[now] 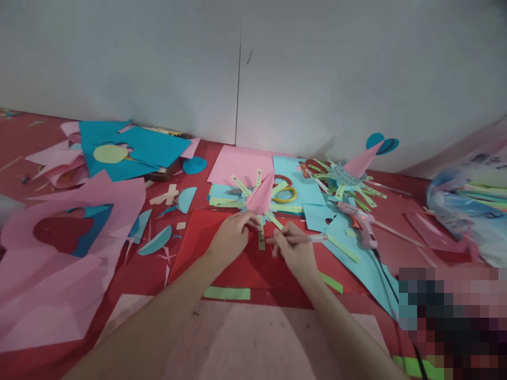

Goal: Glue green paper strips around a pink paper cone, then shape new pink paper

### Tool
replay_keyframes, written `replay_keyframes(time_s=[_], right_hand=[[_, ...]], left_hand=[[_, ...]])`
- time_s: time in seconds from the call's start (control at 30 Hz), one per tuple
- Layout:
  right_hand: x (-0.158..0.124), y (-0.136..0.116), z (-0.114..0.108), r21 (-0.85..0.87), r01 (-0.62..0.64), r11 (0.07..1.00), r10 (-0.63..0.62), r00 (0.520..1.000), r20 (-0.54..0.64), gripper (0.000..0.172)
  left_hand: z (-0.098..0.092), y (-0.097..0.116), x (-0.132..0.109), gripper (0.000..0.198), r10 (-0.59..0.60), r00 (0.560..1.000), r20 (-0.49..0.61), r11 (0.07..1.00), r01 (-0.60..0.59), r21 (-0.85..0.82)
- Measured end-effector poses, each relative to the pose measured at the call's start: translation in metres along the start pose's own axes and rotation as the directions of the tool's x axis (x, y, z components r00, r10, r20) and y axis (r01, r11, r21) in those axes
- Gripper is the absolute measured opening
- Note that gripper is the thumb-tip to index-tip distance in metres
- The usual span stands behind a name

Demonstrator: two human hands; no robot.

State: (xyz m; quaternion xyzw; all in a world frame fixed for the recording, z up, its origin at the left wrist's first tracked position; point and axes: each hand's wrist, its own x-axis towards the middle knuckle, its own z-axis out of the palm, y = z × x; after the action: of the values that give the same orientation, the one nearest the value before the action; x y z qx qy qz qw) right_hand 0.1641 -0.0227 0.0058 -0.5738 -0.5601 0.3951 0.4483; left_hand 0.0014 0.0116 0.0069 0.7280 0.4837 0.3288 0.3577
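Observation:
A paper craft with a pink cone (261,195) and pale green strips fanning from its base lies on a red sheet (225,264) in front of me. My left hand (232,235) holds it near the cone's base, its fingers curled over the top of a green strip (261,241) that points toward me. Closed around a pen (303,239), my right hand (295,250) has the tip at that strip's right edge. Small dark marks show on several strips. The left fingertips are partly hidden.
A similar craft (358,163) stands at the back right, with a glue gun (362,224) and its cord nearby. Yellow-handled scissors (287,195) lie behind the cone. Cut pink paper (79,290), blue paper (134,150) and scraps cover the left. A plastic bag (455,200) is at right.

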Motion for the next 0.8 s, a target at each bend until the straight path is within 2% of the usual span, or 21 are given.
replay_keyframes(time_s=[0.1, 0.23, 0.37, 0.5, 0.8], right_hand=[[0.0, -0.001, -0.001, 0.06, -0.007, 0.998, 0.01, 0.999, -0.047, 0.028], [-0.002, -0.007, 0.0, 0.15, -0.031, 0.988, 0.038, 0.998, -0.044, 0.031], [-0.006, -0.01, 0.004, 0.059, -0.002, 0.998, 0.007, 0.996, -0.09, 0.035], [-0.008, -0.01, 0.006, -0.023, -0.041, 0.999, 0.038, 0.992, -0.122, 0.036], [-0.007, -0.006, 0.004, -0.111, -0.029, 0.993, 0.023, 0.998, -0.059, 0.033]], left_hand=[[0.0, 0.0, 0.0, 0.039, 0.01, 1.0, -0.001, 1.0, -0.01, -0.002], [0.0, 0.0, 0.0, 0.039, 0.007, 1.0, 0.002, 1.0, -0.007, -0.016], [-0.001, 0.002, -0.001, 0.037, 0.056, 0.998, -0.009, 0.998, -0.056, -0.022], [-0.002, 0.006, -0.002, 0.033, 0.089, 0.996, 0.012, 0.996, -0.089, 0.001], [-0.002, 0.003, -0.001, 0.036, 0.048, 0.995, 0.086, 0.998, -0.045, -0.034]])
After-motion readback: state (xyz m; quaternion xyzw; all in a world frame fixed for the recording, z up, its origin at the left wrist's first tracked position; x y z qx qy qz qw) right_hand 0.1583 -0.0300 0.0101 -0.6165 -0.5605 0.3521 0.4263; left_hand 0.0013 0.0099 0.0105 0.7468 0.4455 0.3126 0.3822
